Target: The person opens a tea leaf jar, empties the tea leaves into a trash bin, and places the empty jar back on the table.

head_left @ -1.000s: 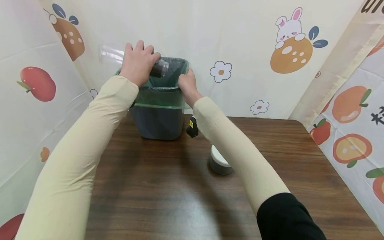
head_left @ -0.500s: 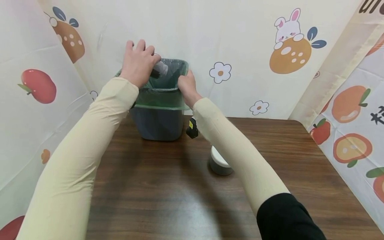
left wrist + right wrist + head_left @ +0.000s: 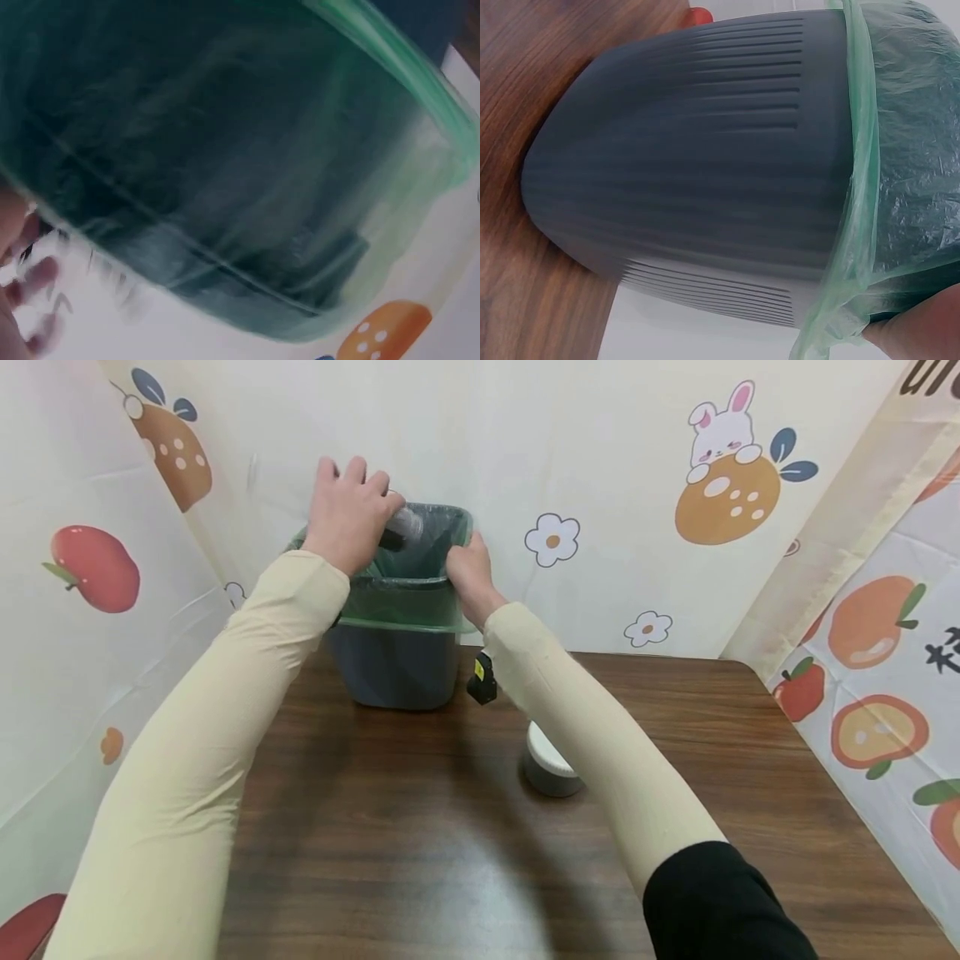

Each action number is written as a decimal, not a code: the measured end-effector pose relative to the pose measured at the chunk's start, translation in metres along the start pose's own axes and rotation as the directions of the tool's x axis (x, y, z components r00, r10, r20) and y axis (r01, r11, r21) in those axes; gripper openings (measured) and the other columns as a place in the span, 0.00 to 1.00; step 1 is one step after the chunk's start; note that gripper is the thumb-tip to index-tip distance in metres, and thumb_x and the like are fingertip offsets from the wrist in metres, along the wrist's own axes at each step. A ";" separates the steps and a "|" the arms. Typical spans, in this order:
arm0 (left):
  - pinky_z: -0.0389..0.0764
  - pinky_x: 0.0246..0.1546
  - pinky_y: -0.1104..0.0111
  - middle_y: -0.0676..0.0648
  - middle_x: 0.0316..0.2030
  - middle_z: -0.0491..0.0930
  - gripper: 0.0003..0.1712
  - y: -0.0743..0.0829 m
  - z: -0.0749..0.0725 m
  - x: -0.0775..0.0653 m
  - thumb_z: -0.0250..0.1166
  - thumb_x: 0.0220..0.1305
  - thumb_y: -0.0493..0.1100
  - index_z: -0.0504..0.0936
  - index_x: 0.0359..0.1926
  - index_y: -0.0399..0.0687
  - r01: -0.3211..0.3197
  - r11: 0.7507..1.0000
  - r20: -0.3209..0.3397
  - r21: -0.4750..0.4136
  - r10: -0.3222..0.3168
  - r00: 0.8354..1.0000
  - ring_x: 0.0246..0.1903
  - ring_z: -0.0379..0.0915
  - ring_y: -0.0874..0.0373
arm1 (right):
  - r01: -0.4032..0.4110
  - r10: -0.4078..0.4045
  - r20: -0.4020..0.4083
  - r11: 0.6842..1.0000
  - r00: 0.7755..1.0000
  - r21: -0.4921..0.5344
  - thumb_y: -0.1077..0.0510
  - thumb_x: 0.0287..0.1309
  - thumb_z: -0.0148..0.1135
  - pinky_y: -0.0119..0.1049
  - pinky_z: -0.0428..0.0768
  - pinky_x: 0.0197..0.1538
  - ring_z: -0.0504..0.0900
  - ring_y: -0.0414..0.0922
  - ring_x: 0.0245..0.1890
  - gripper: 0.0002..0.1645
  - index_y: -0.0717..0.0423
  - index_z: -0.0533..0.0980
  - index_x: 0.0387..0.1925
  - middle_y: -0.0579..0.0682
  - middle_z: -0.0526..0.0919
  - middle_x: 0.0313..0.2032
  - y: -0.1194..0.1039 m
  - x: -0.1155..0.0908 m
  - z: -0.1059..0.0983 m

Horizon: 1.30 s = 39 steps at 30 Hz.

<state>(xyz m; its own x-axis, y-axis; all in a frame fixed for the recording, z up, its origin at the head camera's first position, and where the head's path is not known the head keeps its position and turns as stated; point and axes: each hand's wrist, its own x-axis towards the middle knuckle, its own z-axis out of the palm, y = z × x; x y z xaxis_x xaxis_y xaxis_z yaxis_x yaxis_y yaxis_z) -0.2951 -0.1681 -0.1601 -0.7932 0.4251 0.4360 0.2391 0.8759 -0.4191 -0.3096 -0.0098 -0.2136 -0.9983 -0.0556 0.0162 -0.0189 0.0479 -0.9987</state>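
In the head view my left hand (image 3: 348,517) grips a clear bottle (image 3: 408,527) from above, holding it tilted with its mouth end over the bin's opening. Dark contents show near that end; my fingers and palm hide most of the middle. The bin (image 3: 397,668) is dark grey, stands upright on the table and is lined with a green plastic bag (image 3: 397,603) folded over its rim. My right hand (image 3: 471,575) holds the rim and bag at the right side. Part of that hand, the thumb side (image 3: 922,326), shows at the bag's edge in the right wrist view.
A small round grey tub with a white lid (image 3: 551,764) stands on the brown wooden table (image 3: 420,843), partly behind my right forearm. A printed curtain (image 3: 600,460) hangs right behind the bin and along both sides. A black wrist camera (image 3: 482,678) sits under my right wrist.
The bottle's mouth end looks smeared by motion now, and its far end shows more faintly at the left. Both hands stay at nearly the same spots, the left one slightly raised.
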 end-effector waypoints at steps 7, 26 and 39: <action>0.52 0.58 0.42 0.37 0.42 0.69 0.20 -0.002 0.001 0.000 0.60 0.59 0.28 0.77 0.53 0.44 -0.008 1.000 0.007 0.016 0.008 1.000 0.47 0.58 0.38 | -0.006 0.006 -0.001 1.000 1.000 -0.004 0.66 0.67 0.36 0.32 0.61 0.63 0.60 0.39 0.63 0.32 0.53 0.51 0.72 0.49 0.59 0.68 0.000 0.000 0.000; 0.46 0.64 0.45 0.37 0.40 0.68 0.18 0.000 -0.004 -0.003 0.59 0.61 0.28 0.78 0.51 0.44 -0.012 0.999 -0.002 0.047 0.012 1.000 0.49 0.59 0.38 | -0.002 0.002 0.005 1.000 1.000 -0.011 0.66 0.66 0.35 0.33 0.61 0.63 0.62 0.38 0.62 0.32 0.51 0.52 0.72 0.48 0.63 0.65 0.000 -0.001 -0.001; 0.58 0.47 0.46 0.37 0.40 0.68 0.19 -0.005 0.001 -0.005 0.55 0.63 0.28 0.78 0.53 0.47 -0.027 0.999 0.002 0.044 0.027 1.000 0.44 0.58 0.40 | 0.008 -0.009 -0.006 1.000 1.000 -0.014 0.66 0.66 0.36 0.35 0.64 0.62 0.65 0.39 0.56 0.31 0.53 0.54 0.70 0.50 0.65 0.63 0.001 0.002 -0.001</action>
<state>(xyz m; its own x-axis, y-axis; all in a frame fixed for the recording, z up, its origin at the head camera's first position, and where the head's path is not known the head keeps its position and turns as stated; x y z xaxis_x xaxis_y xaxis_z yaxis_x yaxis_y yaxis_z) -0.2926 -0.1744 -0.1608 -0.7878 0.4480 0.4227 0.2353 0.8531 -0.4657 -0.3121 -0.0092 -0.2144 -0.9984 -0.0500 0.0250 -0.0280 0.0610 -0.9977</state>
